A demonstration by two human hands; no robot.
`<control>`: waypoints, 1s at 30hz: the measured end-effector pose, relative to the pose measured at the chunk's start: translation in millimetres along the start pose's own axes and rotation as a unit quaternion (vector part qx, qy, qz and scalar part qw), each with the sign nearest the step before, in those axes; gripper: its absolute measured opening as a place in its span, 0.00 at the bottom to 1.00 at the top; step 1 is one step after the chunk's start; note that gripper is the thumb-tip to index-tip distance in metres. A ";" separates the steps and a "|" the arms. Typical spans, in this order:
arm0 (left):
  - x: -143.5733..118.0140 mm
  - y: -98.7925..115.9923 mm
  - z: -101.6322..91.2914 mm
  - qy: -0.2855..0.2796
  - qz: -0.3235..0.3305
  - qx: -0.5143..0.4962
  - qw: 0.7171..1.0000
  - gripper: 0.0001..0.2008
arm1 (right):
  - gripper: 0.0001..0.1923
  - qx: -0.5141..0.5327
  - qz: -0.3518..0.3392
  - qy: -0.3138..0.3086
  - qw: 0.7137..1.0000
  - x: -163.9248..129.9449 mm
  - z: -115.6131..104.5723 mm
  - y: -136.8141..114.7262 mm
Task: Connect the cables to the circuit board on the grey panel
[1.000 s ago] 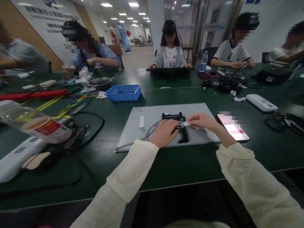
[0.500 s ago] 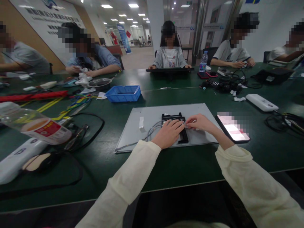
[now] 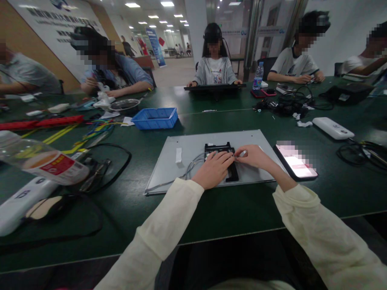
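A grey flat panel (image 3: 187, 145) lies on the green table (image 3: 236, 209) in front of me. A black bracket (image 3: 218, 148) with a small circuit board is fixed at its middle, and grey cables (image 3: 193, 163) run from it to the left. My left hand (image 3: 213, 170) lies flat on the bracket, fingers pressing down. My right hand (image 3: 256, 156) pinches a small white strip (image 3: 242, 153) right beside the left fingertips, over the bracket's right side.
A lit phone (image 3: 294, 162) lies just right of the panel. A blue tray (image 3: 155, 118), coloured cables (image 3: 90, 131), a tilted bottle (image 3: 45, 161) and a white device (image 3: 21, 203) sit to the left. Another white device (image 3: 332, 128) and black cables (image 3: 359, 149) lie right. Several people work across the table.
My right hand has drawn in leftward with the white strip, meeting the left hand over the bracket. My left hand has slid slightly forward and flattened onto the bracket.
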State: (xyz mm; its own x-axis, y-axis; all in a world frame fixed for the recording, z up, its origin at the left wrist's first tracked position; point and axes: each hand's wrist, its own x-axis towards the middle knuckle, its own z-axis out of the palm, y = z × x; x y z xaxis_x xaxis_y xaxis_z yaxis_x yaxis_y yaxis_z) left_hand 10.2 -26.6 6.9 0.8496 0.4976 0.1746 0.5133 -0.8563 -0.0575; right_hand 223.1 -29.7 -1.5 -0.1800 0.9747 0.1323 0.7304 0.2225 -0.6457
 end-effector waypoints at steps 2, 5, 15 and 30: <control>-0.6 0.2 0.3 0.011 -0.010 -0.001 1.000 0.22 | 0.09 0.007 0.002 -0.003 1.000 -0.6 -1.0 -0.5; -1.6 -0.1 1.2 0.028 -0.030 -0.009 0.999 0.22 | 0.08 0.018 0.000 -0.010 1.000 -0.8 -2.6 -1.1; -2.3 -1.9 1.3 0.027 -0.046 -0.033 0.998 0.21 | 0.05 0.090 0.036 -0.036 0.995 0.6 -1.5 3.3; -3.0 -3.0 2.9 0.030 -0.048 -0.031 0.998 0.21 | 0.07 0.193 0.061 -0.087 0.975 8.7 1.4 27.7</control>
State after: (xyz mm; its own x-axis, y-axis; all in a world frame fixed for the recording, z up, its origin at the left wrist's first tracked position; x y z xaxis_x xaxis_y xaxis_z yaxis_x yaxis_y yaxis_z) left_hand 6.4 -25.1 3.7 0.7870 0.5703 0.2354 0.5821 -0.8128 0.0229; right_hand 240.9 -15.1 -19.4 -0.2403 0.9680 -0.0720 0.4571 0.0474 -0.8881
